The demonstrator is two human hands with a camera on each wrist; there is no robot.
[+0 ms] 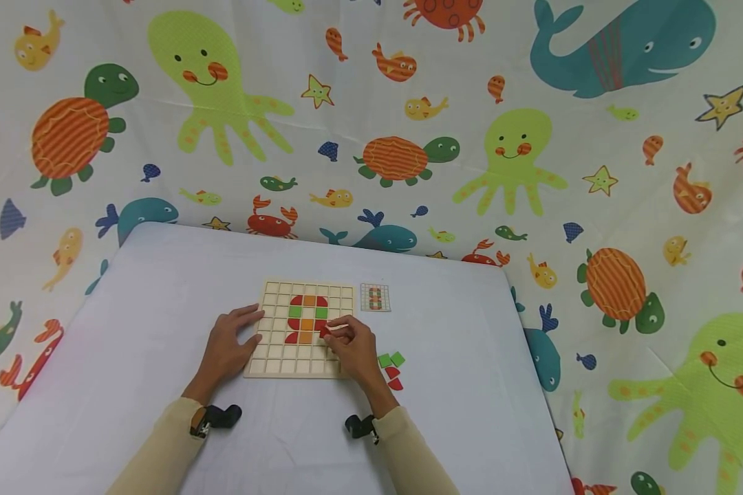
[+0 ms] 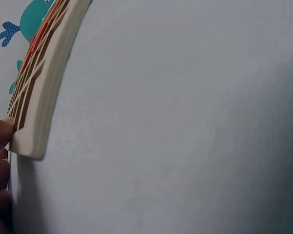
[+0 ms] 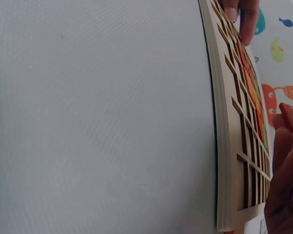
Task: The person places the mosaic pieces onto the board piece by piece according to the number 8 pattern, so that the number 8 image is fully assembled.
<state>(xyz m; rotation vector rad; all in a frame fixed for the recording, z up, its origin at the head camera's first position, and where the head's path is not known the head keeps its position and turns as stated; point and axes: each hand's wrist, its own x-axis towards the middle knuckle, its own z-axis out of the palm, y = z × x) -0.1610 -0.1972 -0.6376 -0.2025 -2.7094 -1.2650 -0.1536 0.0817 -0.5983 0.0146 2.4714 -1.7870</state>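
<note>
A wooden grid board (image 1: pixel 278 366) lies on the white table, with red round-cornered, orange and green tiles set in its middle cells. My right hand (image 1: pixel 356 349) is over the right part of the pattern and pinches a red tile (image 3: pixel 286 116) between thumb and fingertips. Along the board's left edge rests my left hand (image 1: pixel 225 347), its fingers fairly straight and its thumb touching the frame. In the left wrist view the thumb (image 2: pixel 0 134) shows at the board's corner; most of that hand is out of frame.
Beyond the board's upper right lies a small pattern card (image 1: pixel 384 298) with a grid. Loose green tiles (image 1: pixel 385 360) and red tiles (image 1: pixel 395 383) sit right of the board, beside my right wrist. A curtain (image 1: pixel 359 89) printed with sea animals hangs behind the table.
</note>
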